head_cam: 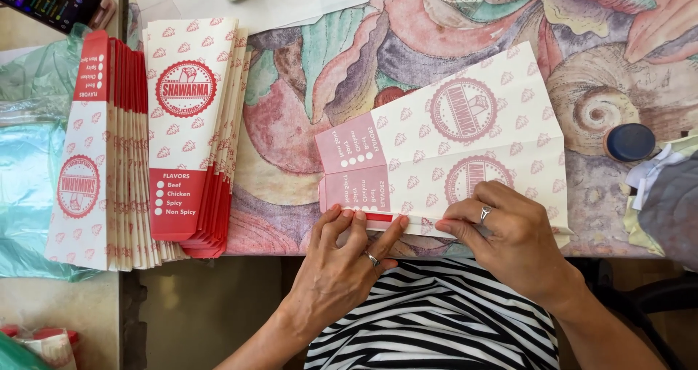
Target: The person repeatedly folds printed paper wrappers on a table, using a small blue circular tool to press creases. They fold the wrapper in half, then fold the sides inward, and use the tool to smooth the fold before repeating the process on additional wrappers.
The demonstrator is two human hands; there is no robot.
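Head view looks down on a table under a painted shell-pattern cloth (pixel 436 35), the largest thing here. On it, against the near edge, lies a flat white paper sleeve (pixel 451 148), unglued and reversed, with pale red round seals and small printed motifs; its red-tinted label panels sit at its left end. Left of the sleeve, with bare cloth between, stand two fanned stacks of finished sleeves (pixel 156 137), white with red round seals and red bands at one end. Right of the sleeve rests a small dark blue cap (pixel 630 142), close to its corner. The left hand (pixel 342 261) presses fingertips together on the sleeve's near flap, beside a red strip (pixel 379 216). The right hand (pixel 509 232) lies flat on the same edge, fingers curled down; whether it pinches the paper I cannot tell.
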